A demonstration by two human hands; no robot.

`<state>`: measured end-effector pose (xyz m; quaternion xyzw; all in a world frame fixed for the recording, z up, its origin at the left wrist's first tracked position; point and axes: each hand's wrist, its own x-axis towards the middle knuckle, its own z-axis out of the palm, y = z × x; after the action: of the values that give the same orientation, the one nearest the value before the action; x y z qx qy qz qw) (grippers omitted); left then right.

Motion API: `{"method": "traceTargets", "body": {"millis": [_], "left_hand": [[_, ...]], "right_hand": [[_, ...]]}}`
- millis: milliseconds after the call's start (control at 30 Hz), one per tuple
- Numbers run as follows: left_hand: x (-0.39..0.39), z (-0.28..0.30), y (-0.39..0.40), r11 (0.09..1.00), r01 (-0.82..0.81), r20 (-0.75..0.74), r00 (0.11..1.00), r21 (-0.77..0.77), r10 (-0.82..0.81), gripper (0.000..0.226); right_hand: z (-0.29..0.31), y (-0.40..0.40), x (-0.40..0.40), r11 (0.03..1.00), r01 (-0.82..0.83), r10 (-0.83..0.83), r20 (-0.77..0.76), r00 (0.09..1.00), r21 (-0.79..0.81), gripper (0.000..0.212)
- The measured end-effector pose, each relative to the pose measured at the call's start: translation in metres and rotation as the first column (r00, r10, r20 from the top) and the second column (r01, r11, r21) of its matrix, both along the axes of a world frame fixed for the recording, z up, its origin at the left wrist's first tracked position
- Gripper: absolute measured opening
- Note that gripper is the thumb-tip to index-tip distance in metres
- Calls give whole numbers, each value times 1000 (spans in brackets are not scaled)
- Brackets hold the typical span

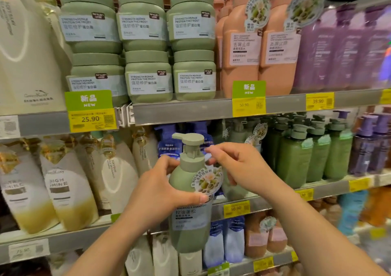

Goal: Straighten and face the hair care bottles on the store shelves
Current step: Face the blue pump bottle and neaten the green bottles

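A green pump shampoo bottle [190, 218] is held off the shelf, in front of the middle shelf's edge. My left hand [160, 189] grips its body, thumb across the label. My right hand [237, 165] pinches the round flower tag [208, 179] that hangs at the bottle's neck, just right of the pump head. More green pump bottles [300, 155] stand in rows on the middle shelf to the right.
Green jars [146, 43] are stacked two high on the top shelf, with peach bottles [256, 49] and purple bottles [342, 47] to their right. Cream and gold bottles [69, 187] fill the middle shelf's left side. Blue pouches [167, 144] sit behind the held bottle. Yellow price tags [92, 119] line the shelf rails.
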<state>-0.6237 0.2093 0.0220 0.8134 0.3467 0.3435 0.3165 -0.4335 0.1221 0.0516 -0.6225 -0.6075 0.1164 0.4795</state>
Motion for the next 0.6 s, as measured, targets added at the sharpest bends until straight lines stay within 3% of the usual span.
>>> {"method": "traceTargets", "body": {"millis": [100,267,600], "left_hand": [[43,5,-15,997,71,15,997,0,-71,74],[123,11,-47,987,131,0,991,95,-131,73],[234,9,-71,924,-2,-139,988,383,60,77]], "right_hand": [[8,-30,31,994,-90,90,-3,996,-65,35],[13,-61,98,998,-43,43,-18,999,-39,42],[8,-78,204,999,1,3,114,994,-38,49]]}}
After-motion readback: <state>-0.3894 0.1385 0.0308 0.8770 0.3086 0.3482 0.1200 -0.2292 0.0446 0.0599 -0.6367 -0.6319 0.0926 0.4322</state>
